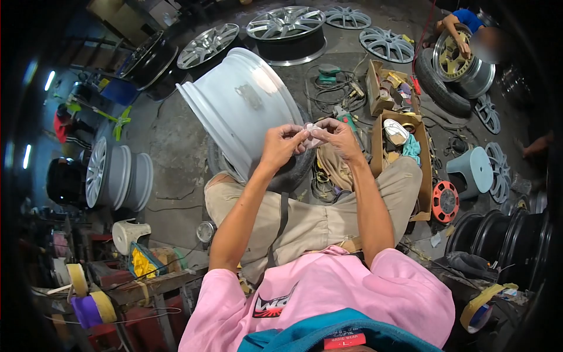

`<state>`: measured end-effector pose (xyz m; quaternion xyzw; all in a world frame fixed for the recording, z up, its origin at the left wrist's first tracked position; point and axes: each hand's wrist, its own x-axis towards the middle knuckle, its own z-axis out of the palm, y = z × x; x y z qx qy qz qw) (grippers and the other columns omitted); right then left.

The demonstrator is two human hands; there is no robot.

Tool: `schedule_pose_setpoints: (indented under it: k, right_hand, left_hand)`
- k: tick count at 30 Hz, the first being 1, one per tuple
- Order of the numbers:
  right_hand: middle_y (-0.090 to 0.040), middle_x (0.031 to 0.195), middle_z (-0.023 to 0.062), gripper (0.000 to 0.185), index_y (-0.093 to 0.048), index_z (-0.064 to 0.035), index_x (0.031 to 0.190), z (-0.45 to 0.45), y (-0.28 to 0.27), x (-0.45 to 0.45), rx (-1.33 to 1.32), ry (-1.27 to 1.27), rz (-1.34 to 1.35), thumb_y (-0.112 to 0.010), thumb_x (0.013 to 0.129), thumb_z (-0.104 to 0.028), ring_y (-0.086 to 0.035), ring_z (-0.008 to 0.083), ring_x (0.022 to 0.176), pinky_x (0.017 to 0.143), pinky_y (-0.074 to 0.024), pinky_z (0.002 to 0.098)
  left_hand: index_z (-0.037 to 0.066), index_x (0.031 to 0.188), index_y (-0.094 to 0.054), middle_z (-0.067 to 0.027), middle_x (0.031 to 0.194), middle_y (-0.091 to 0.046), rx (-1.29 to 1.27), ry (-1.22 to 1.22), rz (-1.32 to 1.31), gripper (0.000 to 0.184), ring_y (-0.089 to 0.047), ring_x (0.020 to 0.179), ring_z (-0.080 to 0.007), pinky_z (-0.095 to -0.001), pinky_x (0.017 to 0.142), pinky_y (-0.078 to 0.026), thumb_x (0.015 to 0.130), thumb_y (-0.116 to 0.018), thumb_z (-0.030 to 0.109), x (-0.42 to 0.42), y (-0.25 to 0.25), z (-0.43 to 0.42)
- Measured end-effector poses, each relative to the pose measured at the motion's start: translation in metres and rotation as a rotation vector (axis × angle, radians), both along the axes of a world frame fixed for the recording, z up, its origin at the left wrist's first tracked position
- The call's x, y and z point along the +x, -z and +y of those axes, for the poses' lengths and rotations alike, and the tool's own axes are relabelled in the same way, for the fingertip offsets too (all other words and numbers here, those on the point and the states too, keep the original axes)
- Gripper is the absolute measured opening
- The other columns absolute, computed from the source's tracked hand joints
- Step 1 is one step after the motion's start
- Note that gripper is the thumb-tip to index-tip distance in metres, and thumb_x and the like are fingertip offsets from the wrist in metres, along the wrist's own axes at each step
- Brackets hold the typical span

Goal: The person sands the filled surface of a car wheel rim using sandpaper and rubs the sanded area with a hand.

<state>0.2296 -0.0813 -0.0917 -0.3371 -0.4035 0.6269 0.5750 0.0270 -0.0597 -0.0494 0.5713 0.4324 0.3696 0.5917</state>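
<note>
Both hands meet in front of the wheel rim, pinching a small whitish folded piece that looks like paper or sandpaper. My left hand grips its left side between thumb and fingers; my right hand grips the other side. Just beyond and to the left, a large grey wheel rim leans tilted on a black tyre. Its barrel carries a darker rough patch and a pale patch. A brown cloth lies below my right hand, between my knees.
Cardboard boxes of tapes, cloths and tools stand right, near a green power tool with cords. A pale blue stool and red reel sit farther right. Several wheels line the back. A co-worker in blue handles a gold-faced wheel.
</note>
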Motion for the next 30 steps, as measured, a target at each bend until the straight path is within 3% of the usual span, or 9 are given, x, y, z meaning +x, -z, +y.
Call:
schedule_pose_setpoints:
  k: [4,6,9,11,14,21,24,26,30]
  right_hand:
    - [-0.072,0.095,0.0035,0.017,-0.073,-0.0013,0.104,-0.001,0.004,0.006,0.006,-0.048,-0.145,-0.079,0.093,-0.013,-0.069,0.0106,0.083,0.076,-0.0554,0.0268]
    - [-0.073,0.097,0.0037,0.016,-0.072,-0.0021,0.103,-0.001,0.008,0.008,0.024,-0.059,-0.2,-0.078,0.093,-0.014,-0.069,0.0101,0.086,0.077,-0.0555,0.0262]
    - [-0.073,0.101,0.0048,0.018,-0.07,-0.0012,0.108,0.002,0.008,0.004,0.021,-0.081,0.044,-0.076,0.094,-0.01,-0.069,0.0102,0.085,0.076,-0.0563,0.0266]
    - [-0.073,0.097,0.0042,0.019,-0.07,-0.0013,0.108,-0.005,-0.001,-0.003,-0.003,-0.043,0.062,-0.078,0.093,-0.011,-0.068,0.0093,0.083,0.074,-0.0549,0.0257]
    - [-0.072,0.094,0.0039,0.025,-0.069,-0.0013,0.111,-0.007,0.0,-0.007,-0.009,0.0,0.016,-0.08,0.093,-0.014,-0.066,0.0078,0.081,0.072,-0.0537,0.0241]
    - [-0.072,0.102,0.0043,0.016,-0.064,-0.0039,0.112,-0.006,0.001,-0.027,0.025,-0.045,0.123,-0.071,0.098,-0.008,-0.069,0.0113,0.087,0.074,-0.0569,0.027]
    - [-0.072,0.099,0.0041,0.014,-0.061,-0.0052,0.112,-0.01,-0.012,-0.03,0.024,-0.089,0.037,-0.067,0.103,-0.014,-0.067,0.0095,0.084,0.077,-0.0574,0.0285]
    - [-0.072,0.102,0.005,0.014,-0.06,-0.0062,0.11,-0.014,-0.024,-0.037,0.043,-0.101,0.021,-0.064,0.105,-0.019,-0.069,0.0102,0.088,0.078,-0.0577,0.0287]
    - [-0.072,0.104,0.007,0.014,-0.058,-0.006,0.111,-0.02,-0.071,-0.062,-0.003,-0.064,-0.055,-0.058,0.108,-0.02,-0.072,0.016,0.096,0.079,-0.058,0.0307]
  left_hand:
    - [-0.004,0.105,-0.074,-0.0058,0.084,-0.073,-0.019,0.014,0.152,0.022,-0.061,0.064,-0.0069,-0.0214,0.056,-0.048,0.097,-0.076,0.016,-0.002,-0.014,0.0]
    - [-0.004,0.106,-0.073,-0.0062,0.084,-0.073,-0.045,0.035,0.055,0.023,-0.063,0.065,-0.0082,-0.0216,0.058,-0.05,0.098,-0.075,0.017,-0.004,-0.008,0.004]
    - [-0.005,0.106,-0.073,-0.0075,0.086,-0.073,-0.075,0.04,-0.059,0.024,-0.067,0.07,-0.0109,-0.0223,0.063,-0.053,0.098,-0.074,0.017,-0.004,-0.006,0.007]
    - [-0.006,0.106,-0.072,-0.0099,0.092,-0.074,-0.003,0.017,-0.071,0.023,-0.071,0.08,-0.0137,-0.0241,0.072,-0.057,0.099,-0.073,0.016,-0.005,-0.014,0.005]
    - [-0.006,0.106,-0.072,-0.01,0.095,-0.075,0.002,0.012,-0.089,0.023,-0.072,0.082,-0.0143,-0.0251,0.076,-0.058,0.1,-0.072,0.016,-0.009,-0.015,0.005]
    - [-0.008,0.113,-0.072,-0.0112,0.099,-0.075,0.012,0.021,-0.136,0.026,-0.071,0.087,-0.0139,-0.0256,0.077,-0.058,0.1,-0.071,0.015,-0.015,-0.01,0.004]
    - [-0.007,0.114,-0.073,-0.0089,0.097,-0.074,0.088,0.071,-0.088,0.026,-0.07,0.088,-0.0136,-0.0258,0.078,-0.058,0.1,-0.071,0.015,-0.024,-0.014,0.011]
    - [-0.001,0.102,-0.078,-0.0097,0.087,-0.07,0.423,0.069,0.22,0.02,-0.068,0.075,-0.0192,-0.0338,0.068,-0.054,0.092,-0.078,0.017,-0.036,-0.027,0.017]
    - [0.002,0.104,-0.08,-0.0093,0.083,-0.066,0.67,0.121,0.458,0.016,-0.066,0.076,-0.017,-0.0308,0.069,-0.053,0.092,-0.077,0.013,-0.059,-0.077,0.022]
